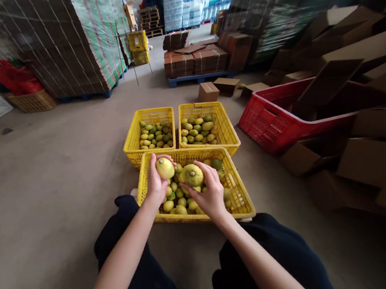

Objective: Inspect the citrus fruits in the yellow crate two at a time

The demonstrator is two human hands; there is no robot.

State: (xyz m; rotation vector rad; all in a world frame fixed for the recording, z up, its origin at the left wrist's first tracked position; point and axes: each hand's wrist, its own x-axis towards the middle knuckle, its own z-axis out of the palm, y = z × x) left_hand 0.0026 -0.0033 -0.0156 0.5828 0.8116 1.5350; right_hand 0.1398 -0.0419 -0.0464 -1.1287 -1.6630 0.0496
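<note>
My left hand (155, 182) is wrapped round a pale yellow lemon-like fruit (165, 168). In my right hand (211, 190) a larger yellow-green fruit (193, 176) is held between thumb and fingers, its stem end facing me. Both hands are above the near yellow crate (242, 194), which holds many yellow and green fruits (168, 206). Behind it stand two more yellow crates, one on the left (131, 135) and one on the right (225, 124), each with similar fruits inside.
A red crate (264, 124) with cardboard stands at the right, among piled cardboard boxes (381, 133). Flattened cardboard (179, 65) lies on a blue pallet (188, 80) further back. Wrapped stacks (61, 43) rise at the back left and right. My knees flank the near crate.
</note>
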